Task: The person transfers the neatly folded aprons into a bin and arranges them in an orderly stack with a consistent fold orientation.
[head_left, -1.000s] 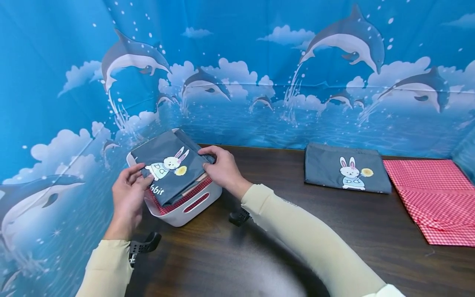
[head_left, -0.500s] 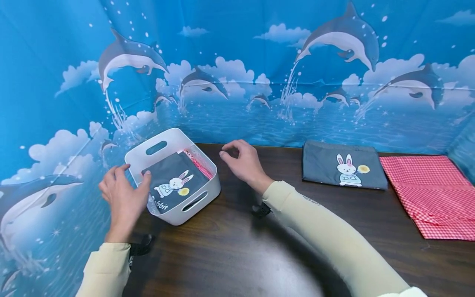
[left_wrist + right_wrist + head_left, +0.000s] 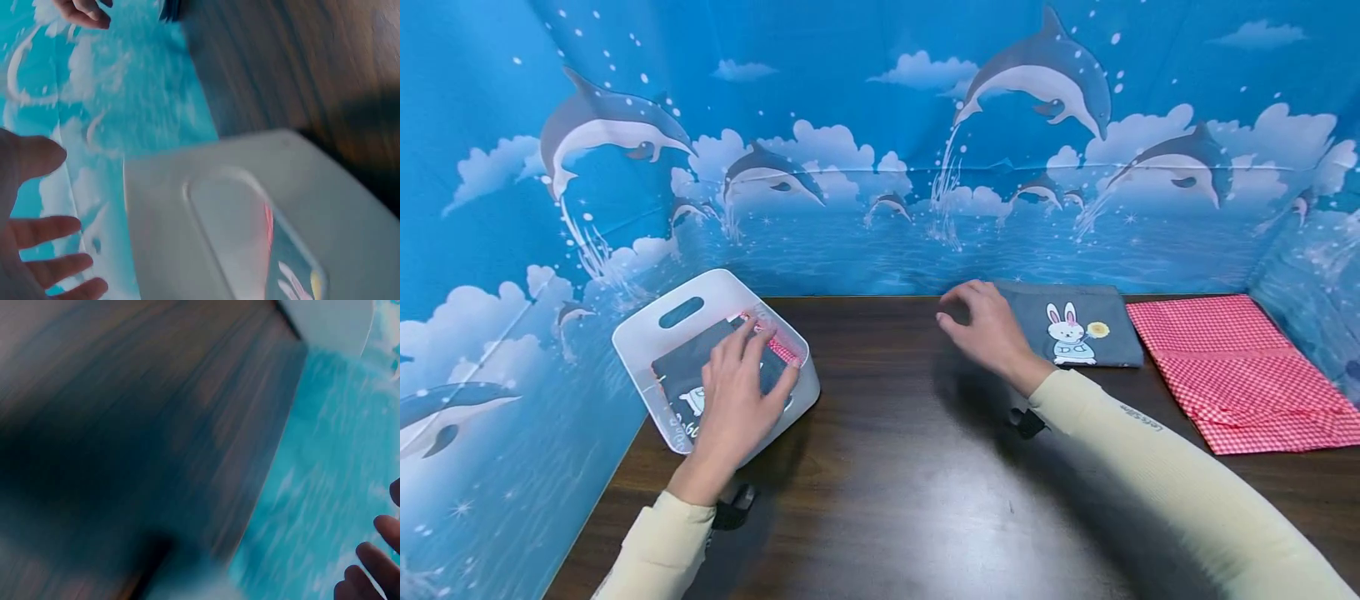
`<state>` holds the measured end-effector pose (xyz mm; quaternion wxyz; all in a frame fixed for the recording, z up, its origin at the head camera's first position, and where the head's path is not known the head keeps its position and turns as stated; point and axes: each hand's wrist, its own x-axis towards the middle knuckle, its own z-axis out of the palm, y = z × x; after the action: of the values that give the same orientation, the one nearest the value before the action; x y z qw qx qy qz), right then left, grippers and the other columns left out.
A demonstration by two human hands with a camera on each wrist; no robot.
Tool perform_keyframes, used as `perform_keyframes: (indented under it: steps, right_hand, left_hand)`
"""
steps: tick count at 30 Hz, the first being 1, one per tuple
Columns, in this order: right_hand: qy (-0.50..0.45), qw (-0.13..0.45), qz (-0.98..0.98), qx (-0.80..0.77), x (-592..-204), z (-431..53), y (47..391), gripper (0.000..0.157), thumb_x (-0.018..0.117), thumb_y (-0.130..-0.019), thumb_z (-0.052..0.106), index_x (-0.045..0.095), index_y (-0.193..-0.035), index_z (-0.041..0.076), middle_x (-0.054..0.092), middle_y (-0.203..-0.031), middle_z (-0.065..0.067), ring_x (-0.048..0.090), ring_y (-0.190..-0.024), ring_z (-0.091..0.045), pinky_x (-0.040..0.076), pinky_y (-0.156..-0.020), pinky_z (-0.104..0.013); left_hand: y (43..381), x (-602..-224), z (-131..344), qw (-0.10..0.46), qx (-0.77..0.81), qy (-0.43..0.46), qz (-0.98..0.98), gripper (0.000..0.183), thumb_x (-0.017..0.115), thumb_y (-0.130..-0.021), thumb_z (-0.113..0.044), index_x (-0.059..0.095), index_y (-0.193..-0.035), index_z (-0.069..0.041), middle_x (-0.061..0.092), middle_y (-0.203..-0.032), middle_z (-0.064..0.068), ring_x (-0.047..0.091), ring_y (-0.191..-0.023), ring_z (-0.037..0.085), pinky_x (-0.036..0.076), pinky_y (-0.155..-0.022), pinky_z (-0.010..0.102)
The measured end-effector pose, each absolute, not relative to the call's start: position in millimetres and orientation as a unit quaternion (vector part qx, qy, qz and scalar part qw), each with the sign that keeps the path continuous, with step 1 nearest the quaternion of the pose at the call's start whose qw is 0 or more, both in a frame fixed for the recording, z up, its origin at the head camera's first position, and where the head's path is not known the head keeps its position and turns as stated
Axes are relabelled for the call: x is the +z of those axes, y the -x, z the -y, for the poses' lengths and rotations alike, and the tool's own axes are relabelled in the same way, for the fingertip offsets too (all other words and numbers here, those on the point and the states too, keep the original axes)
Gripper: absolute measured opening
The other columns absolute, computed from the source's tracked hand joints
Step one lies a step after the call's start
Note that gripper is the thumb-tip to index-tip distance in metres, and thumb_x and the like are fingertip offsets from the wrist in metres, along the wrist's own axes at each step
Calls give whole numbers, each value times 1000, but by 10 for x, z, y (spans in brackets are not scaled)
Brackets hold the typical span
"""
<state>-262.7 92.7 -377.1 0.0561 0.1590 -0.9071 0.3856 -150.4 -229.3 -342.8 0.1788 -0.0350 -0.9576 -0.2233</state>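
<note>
My left hand [image 3: 737,400] hovers over the near side of a white plastic basket [image 3: 651,367], fingers spread and holding nothing. Inside the basket lies a folded dark grey cloth [image 3: 688,354] with a rabbit print, partly hidden by the hand, and a strip of red checked cloth [image 3: 784,348] shows beside it. In the left wrist view the basket's slotted wall [image 3: 162,225] stands apart from the fingers. My right hand [image 3: 992,333] is in the air just left of another folded dark grey rabbit-print cloth [image 3: 1108,342], fingers loosely bent with nothing between them.
A red-and-white checked cloth [image 3: 1240,375] lies folded at the right of the dark wooden table [image 3: 895,483]. A blue dolphin-print curtain [image 3: 850,233] runs along the back and left table edges.
The dark grey cloth went down into the basket and both hands let go. My right hand moved right towards the other grey cloth; my left hand shifted right over the basket.
</note>
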Motion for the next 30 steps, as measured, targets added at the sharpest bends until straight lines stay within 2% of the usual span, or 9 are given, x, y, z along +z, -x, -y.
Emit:
perform_keyframes:
  steps: [4, 9, 16, 22, 30]
  right_hand:
    - [-144, 60, 933, 325, -3859, -1236, 2631, 34, 69, -104, 25, 72, -130, 3, 62, -145, -20, 49, -145, -42, 43, -119, -62]
    - [-129, 48, 963, 233, -3989, -1537, 2606, 46, 69, -104, 28, 67, -139, -1, 59, -149, -26, 48, -144, -47, 43, -118, -66]
    - [-80, -37, 989, 116, -4195, -1816, 2622, 76, 62, -106, 50, 48, -155, -7, 40, -164, -37, 34, -154, -57, 33, -125, -69]
    - [-56, -87, 990, 92, -4338, -1899, 2646, 85, 51, -107, 60, 45, -157, -8, 40, -161, -41, 38, -148, -60, 41, -117, -72]
    - [-68, -86, 991, 79, -4384, -1913, 2672, 85, 47, -107, 64, 50, -153, -7, 44, -157, -41, 42, -144, -60, 49, -108, -73]
  left_hand:
    - [1571, -3530, 2161, 144, -206, 64, 966, 66, 77, -98, -23, 51, -155, -3, 37, -169, 25, 34, -151, 48, 27, -121, 70]
    - [1636, -3648, 2130, 119, -194, 66, 972, 65, 73, -100, -23, 50, -157, -4, 33, -171, 24, 34, -151, 48, 27, -120, 71]
    - [1723, -3776, 2118, 107, -152, 69, 980, 65, 72, -101, -25, 49, -159, -7, 33, -172, 23, 33, -153, 48, 28, -124, 71]
    - [1739, -3812, 2094, 87, -97, 60, 990, 72, 73, -100, -28, 42, -162, -7, 30, -174, 23, 35, -155, 49, 32, -125, 70]
    - [1741, -3876, 2069, 85, -71, 46, 993, 82, 79, -96, -29, 38, -164, -8, 28, -175, 22, 38, -154, 48, 36, -123, 68]
